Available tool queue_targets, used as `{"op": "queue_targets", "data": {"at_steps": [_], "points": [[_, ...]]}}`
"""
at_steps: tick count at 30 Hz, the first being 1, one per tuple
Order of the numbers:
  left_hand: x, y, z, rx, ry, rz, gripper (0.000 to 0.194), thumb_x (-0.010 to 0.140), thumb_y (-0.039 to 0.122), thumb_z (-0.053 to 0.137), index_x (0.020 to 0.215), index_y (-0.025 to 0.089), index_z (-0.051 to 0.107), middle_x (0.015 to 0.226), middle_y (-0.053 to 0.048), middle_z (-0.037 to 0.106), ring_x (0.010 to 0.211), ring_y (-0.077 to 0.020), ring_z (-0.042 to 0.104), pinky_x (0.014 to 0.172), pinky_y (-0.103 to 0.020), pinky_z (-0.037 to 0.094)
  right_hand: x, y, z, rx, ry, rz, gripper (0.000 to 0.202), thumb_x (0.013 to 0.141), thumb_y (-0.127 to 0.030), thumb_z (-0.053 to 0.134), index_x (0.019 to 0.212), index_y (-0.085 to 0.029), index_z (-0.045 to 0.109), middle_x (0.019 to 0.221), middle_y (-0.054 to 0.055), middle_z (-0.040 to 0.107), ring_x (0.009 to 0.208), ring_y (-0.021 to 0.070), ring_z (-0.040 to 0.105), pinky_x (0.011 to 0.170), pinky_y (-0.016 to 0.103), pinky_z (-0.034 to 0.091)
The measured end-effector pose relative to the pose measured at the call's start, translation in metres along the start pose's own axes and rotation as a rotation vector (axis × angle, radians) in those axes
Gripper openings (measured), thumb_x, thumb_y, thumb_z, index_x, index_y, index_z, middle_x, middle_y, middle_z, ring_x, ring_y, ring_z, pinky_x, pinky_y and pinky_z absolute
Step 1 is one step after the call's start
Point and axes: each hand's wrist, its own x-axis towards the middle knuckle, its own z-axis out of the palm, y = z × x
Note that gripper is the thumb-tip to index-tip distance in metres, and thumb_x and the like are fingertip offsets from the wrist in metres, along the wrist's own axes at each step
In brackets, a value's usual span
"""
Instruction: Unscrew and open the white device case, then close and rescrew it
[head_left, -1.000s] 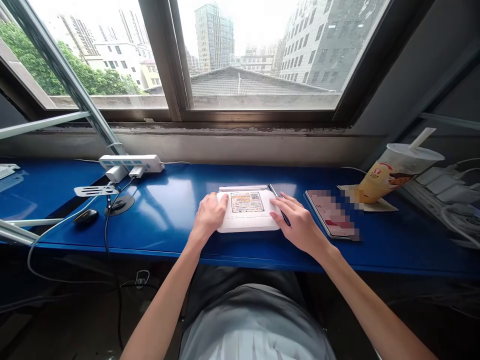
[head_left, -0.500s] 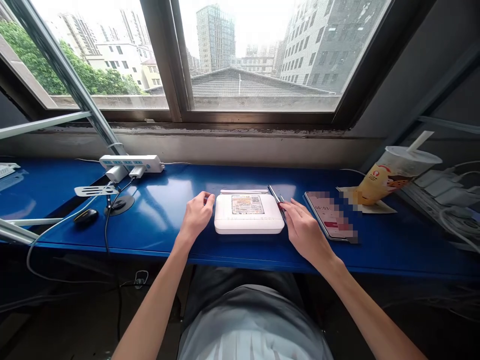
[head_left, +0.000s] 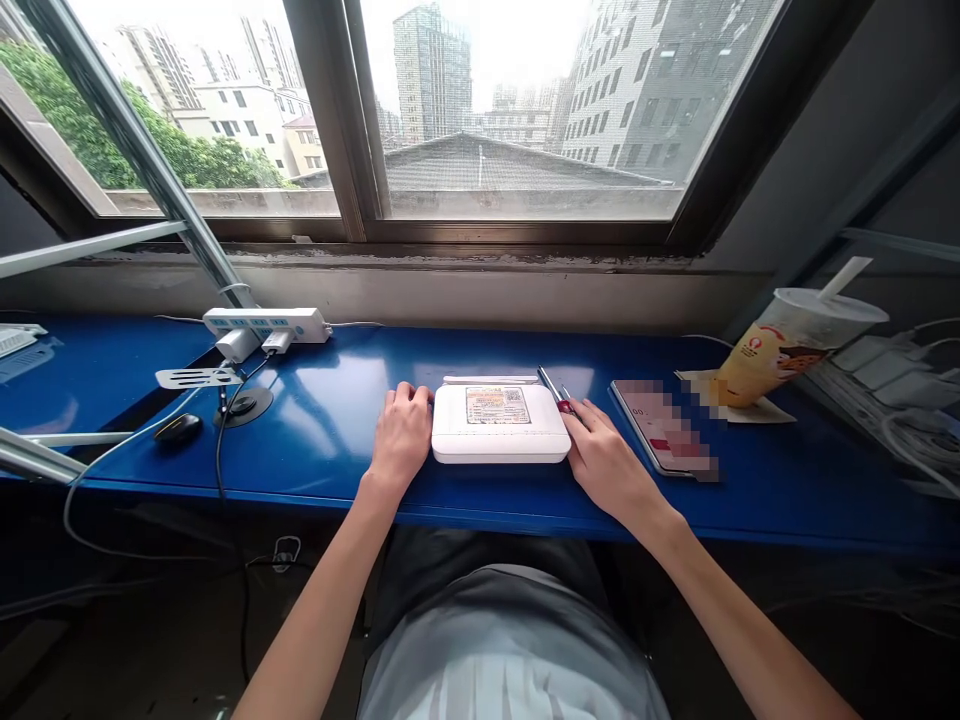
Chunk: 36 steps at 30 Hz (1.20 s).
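A flat white router (head_left: pixel 501 440) with a printed label on top lies on the blue desk in front of me. A slim white bar (head_left: pixel 487 380) runs along its far edge. My left hand (head_left: pixel 403 430), fingers curled together, is against the router's left side. My right hand (head_left: pixel 600 455) is at its right side, fingers bent close together, with the fingertips partly hidden by the casing. Just beyond the right fingers lie a slender silver-and-dark rod (head_left: pixel 550 382) and a small tool with a red part (head_left: pixel 564 406). Both hands bracket the router.
Right of my hand lies a phone (head_left: pixel 652 430) with a partly blurred screen; beyond it stands a drink cup (head_left: pixel 780 350) with a straw. On the left are a power strip (head_left: pixel 262 322) with plugs, a black mouse (head_left: pixel 178 430), cables and a metal rack post (head_left: pixel 202 245).
My left hand has moved right, turned knuckles-up and come against the router's side. The right fingers have lowered and drawn in toward its right edge. The router stays nearly in place.
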Motion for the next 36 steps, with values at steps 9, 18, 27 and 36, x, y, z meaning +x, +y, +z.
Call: {"op": "queue_targets", "data": {"at_steps": [9,18,27,36], "points": [[0.000,-0.003,0.002,0.126,-0.037,0.084,0.042,0.110,0.022,0.032,0.138,0.013,0.063,0.142,-0.021,0.063,0.132,-0.0411,0.056,0.101,-0.055,0.049,0.000,-0.001,-0.001,0.001,-0.015,0.022,0.048,0.107,-0.019,0.049,0.153,-0.007,0.059,0.162,0.029,0.049,0.156,0.0486,0.041,0.116,0.067,0.053],[0.001,-0.005,0.001,0.111,-0.063,0.084,0.045,0.111,0.027,0.032,0.143,0.014,0.061,0.144,-0.021,0.060,0.134,-0.0415,0.053,0.103,-0.055,0.049,0.000,-0.002,-0.001,-0.006,-0.015,0.011,0.050,0.108,-0.020,0.046,0.155,-0.007,0.056,0.163,0.028,0.048,0.156,0.0483,0.039,0.117,0.066,0.053],[0.002,-0.008,0.003,0.102,-0.066,0.086,0.047,0.112,0.031,0.031,0.145,0.016,0.060,0.145,-0.021,0.058,0.132,-0.0404,0.053,0.102,-0.053,0.050,0.003,0.000,0.002,-0.021,0.026,-0.035,0.045,0.107,-0.017,0.046,0.145,-0.003,0.063,0.160,0.032,0.050,0.156,0.0497,0.039,0.115,0.066,0.054],[0.001,-0.007,0.002,0.128,-0.069,0.094,0.046,0.110,0.029,0.032,0.145,0.019,0.061,0.143,-0.021,0.058,0.130,-0.0397,0.053,0.101,-0.052,0.051,0.011,0.001,0.008,-0.026,0.147,-0.058,0.041,0.108,-0.020,0.043,0.138,-0.007,0.067,0.149,0.030,0.059,0.152,0.0495,0.045,0.112,0.071,0.054]]}}
